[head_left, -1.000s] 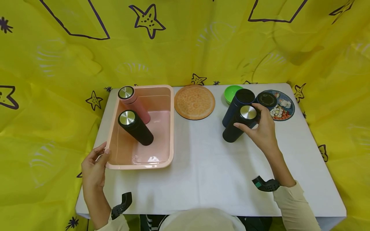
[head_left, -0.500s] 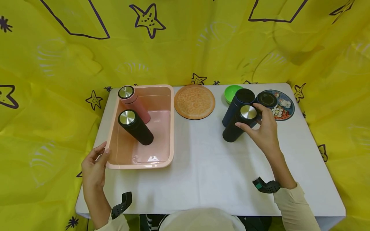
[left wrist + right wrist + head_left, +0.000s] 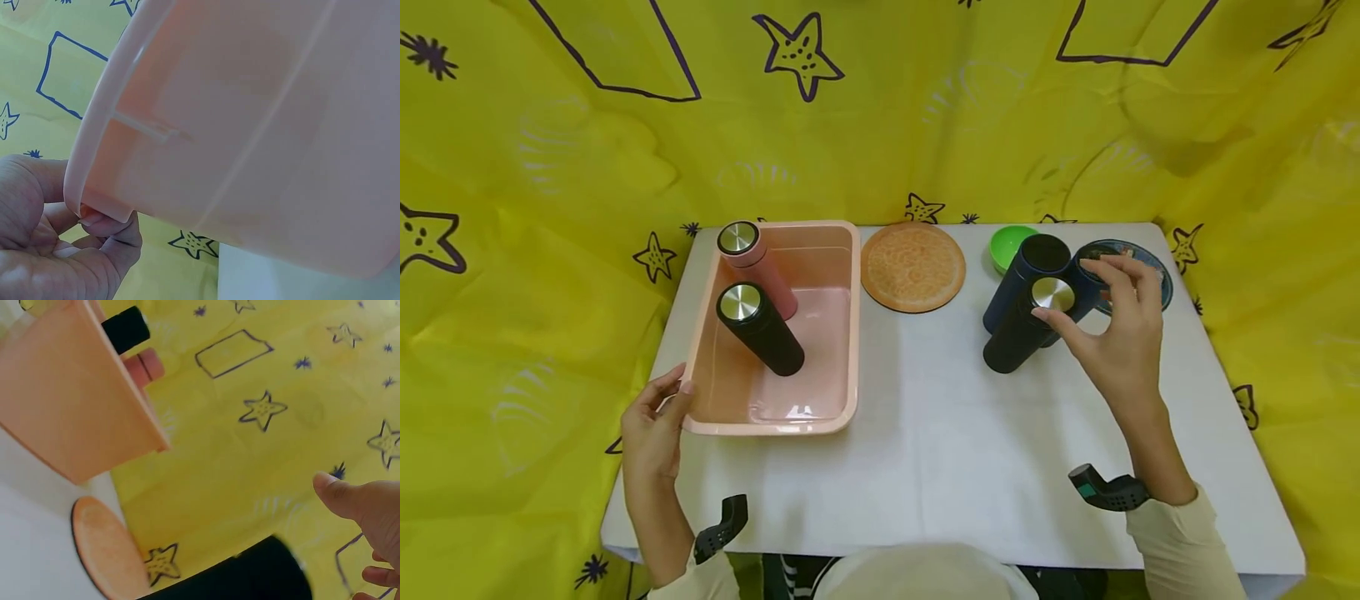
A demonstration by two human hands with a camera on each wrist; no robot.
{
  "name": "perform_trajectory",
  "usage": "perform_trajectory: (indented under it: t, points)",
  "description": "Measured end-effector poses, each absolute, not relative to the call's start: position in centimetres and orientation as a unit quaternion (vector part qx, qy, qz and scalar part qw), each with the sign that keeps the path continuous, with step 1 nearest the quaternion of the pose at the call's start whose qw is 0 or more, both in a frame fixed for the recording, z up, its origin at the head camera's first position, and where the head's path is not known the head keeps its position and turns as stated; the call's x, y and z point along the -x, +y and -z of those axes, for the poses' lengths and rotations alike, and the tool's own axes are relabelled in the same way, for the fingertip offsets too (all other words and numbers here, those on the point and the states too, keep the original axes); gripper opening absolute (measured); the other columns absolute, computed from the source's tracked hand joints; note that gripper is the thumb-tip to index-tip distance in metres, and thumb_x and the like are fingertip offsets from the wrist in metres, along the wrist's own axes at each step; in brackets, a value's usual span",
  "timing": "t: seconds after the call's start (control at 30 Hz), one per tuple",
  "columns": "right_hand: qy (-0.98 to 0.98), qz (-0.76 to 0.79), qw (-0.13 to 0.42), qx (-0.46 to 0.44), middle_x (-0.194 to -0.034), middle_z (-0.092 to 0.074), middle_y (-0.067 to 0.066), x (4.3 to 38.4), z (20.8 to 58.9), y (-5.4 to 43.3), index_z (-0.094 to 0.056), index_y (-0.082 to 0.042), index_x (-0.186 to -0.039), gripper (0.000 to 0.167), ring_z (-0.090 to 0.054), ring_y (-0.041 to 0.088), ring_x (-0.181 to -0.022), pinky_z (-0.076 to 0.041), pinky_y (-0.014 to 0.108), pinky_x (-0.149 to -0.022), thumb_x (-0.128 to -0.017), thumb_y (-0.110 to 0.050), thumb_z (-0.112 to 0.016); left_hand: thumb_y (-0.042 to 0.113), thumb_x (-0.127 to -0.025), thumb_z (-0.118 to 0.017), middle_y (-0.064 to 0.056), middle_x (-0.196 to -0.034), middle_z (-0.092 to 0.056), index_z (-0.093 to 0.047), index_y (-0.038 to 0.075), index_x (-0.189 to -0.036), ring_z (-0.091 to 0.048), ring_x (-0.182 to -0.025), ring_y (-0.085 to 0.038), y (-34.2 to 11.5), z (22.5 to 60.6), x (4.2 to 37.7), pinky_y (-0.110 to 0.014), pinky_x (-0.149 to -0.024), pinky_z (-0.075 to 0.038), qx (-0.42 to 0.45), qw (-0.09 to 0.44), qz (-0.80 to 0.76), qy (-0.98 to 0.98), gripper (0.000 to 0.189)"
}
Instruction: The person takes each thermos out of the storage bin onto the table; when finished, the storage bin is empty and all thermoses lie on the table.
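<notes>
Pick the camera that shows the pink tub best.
Head: the pink tub fits within the frame, showing rim, inside, and the black bottle and pink bottle in it. Left wrist: outer wall close up, cut off by the frame, left hand gripping the rim. Right wrist: mostly outer wall, cut off at left.

In the head view, a pink open-topped tub (image 3: 854,333) sits at nine o'clock, a black silver-capped bottle (image 3: 1017,337) upright at three.
</notes>
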State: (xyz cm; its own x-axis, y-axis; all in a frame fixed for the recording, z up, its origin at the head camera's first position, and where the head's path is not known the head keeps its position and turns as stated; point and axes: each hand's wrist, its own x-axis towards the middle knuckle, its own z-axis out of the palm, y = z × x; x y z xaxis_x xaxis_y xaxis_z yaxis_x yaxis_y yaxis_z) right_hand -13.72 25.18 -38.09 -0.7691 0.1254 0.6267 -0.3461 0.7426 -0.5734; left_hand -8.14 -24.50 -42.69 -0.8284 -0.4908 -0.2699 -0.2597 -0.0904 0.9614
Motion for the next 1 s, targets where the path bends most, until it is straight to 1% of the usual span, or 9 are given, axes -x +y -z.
perform_trajectory:
  t: [0.07,0.1,0.23,0.3,0.43,0.6,0.7,0.87,1.0]
  points:
    - [-0.861,-0.355,0.354,-0.082,-0.127,-0.049,0.028,14.0,36.9,24.9,-0.063,0.003,-0.121,0.068,-0.046,0.034,-0.126,-0.036,0.019,-0.102,-0.070,-0.035,-0.087,0.010,-0.090,-0.069,0.000,-0.106,-0.056,-0.060,0.001,-0.131,-0.062,-0.094,-0.011,-24.5,42.6,8.2,-0.014,-0.075,-0.056,-0.283,0.085,0.682,-0.669,0.043]
    - [-0.854,-0.360,0.363,-0.092,-0.126,-0.050,0.029,14.1,36.3,24.6,-0.063,0.003,-0.120,0.069,-0.046,0.034,-0.124,-0.036,0.019,-0.102,-0.073,-0.041,-0.084,0.010,-0.090,-0.069,0.000,-0.105,-0.056,-0.060,0.001,-0.131,-0.062,-0.093,-0.011,-24.6,42.6,8.2,-0.014,-0.075,-0.056,-0.285,0.086,0.683,-0.667,0.043]
    - [-0.826,-0.379,0.396,-0.137,-0.122,-0.052,0.030,15.0,33.7,23.1,-0.064,0.004,-0.116,0.080,-0.048,0.036,-0.120,-0.037,0.022,-0.099,-0.073,-0.063,-0.074,0.011,-0.089,-0.070,-0.001,-0.104,-0.056,-0.061,0.002,-0.130,-0.063,-0.091,-0.010,-24.7,42.6,8.2,-0.014,-0.075,-0.055,-0.288,0.089,0.683,-0.666,0.042]
    - [-0.817,-0.385,0.399,-0.158,-0.121,-0.053,0.029,15.5,32.6,22.1,-0.065,0.003,-0.116,0.079,-0.050,0.036,-0.115,-0.037,0.021,-0.094,-0.072,-0.063,-0.074,0.010,-0.090,-0.070,-0.001,-0.103,-0.056,-0.061,0.002,-0.130,-0.062,-0.092,-0.010,-24.7,42.6,8.2,-0.014,-0.075,-0.055,-0.289,0.090,0.684,-0.664,0.042]
    - [-0.819,-0.384,0.371,-0.209,-0.122,-0.055,0.024,16.6,31.1,20.2,-0.064,-0.001,-0.120,0.073,-0.051,0.034,-0.113,-0.038,0.022,-0.092,-0.075,-0.058,-0.074,0.009,-0.090,-0.069,0.000,-0.103,-0.056,-0.061,0.002,-0.130,-0.062,-0.092,-0.010,-24.7,42.5,8.1,-0.014,-0.074,-0.056,-0.290,0.091,0.689,-0.658,0.041]
    - [-0.822,-0.369,0.321,-0.293,-0.121,-0.056,0.021,18.8,30.4,17.6,-0.063,-0.002,-0.123,0.064,-0.052,0.031,-0.109,-0.041,0.027,-0.089,-0.072,-0.030,-0.088,0.006,-0.090,-0.068,-0.001,-0.102,-0.055,-0.062,0.003,-0.129,-0.064,-0.087,-0.007,-24.8,42.5,8.2,-0.015,-0.073,-0.056,-0.290,0.091,0.695,-0.651,0.039]
    - [-0.815,-0.371,0.286,-0.341,-0.119,-0.058,0.019,20.5,30.2,15.9,-0.062,-0.001,-0.123,0.063,-0.054,0.027,-0.106,-0.044,0.028,-0.087,-0.070,-0.019,-0.089,0.007,-0.090,-0.068,-0.001,-0.102,-0.055,-0.062,0.003,-0.129,-0.064,-0.087,-0.007,-24.8,42.6,8.2,-0.015,-0.073,-0.056,-0.291,0.088,0.697,-0.649,0.040]
    - [-0.802,-0.394,0.206,-0.399,-0.118,-0.060,0.013,23.7,30.4,12.8,-0.063,-0.003,-0.122,0.059,-0.055,0.022,-0.108,-0.049,0.029,-0.085,-0.072,-0.020,-0.088,0.009,-0.090,-0.068,-0.001,-0.104,-0.054,-0.061,0.003,-0.130,-0.063,-0.090,-0.010,-24.8,42.6,8.2,-0.014,-0.074,-0.056,-0.290,0.083,0.693,-0.655,0.041]
    - [-0.809,-0.384,0.124,-0.427,-0.119,-0.061,0.009,25.6,30.9,10.0,-0.063,-0.005,-0.123,0.058,-0.055,0.020,-0.112,-0.048,0.031,-0.092,-0.075,-0.026,-0.086,0.009,-0.090,-0.068,-0.001,-0.104,-0.055,-0.061,0.003,-0.130,-0.062,-0.091,-0.010,-24.8,42.6,8.3,-0.015,-0.075,-0.056,-0.288,0.082,0.698,-0.651,0.041]
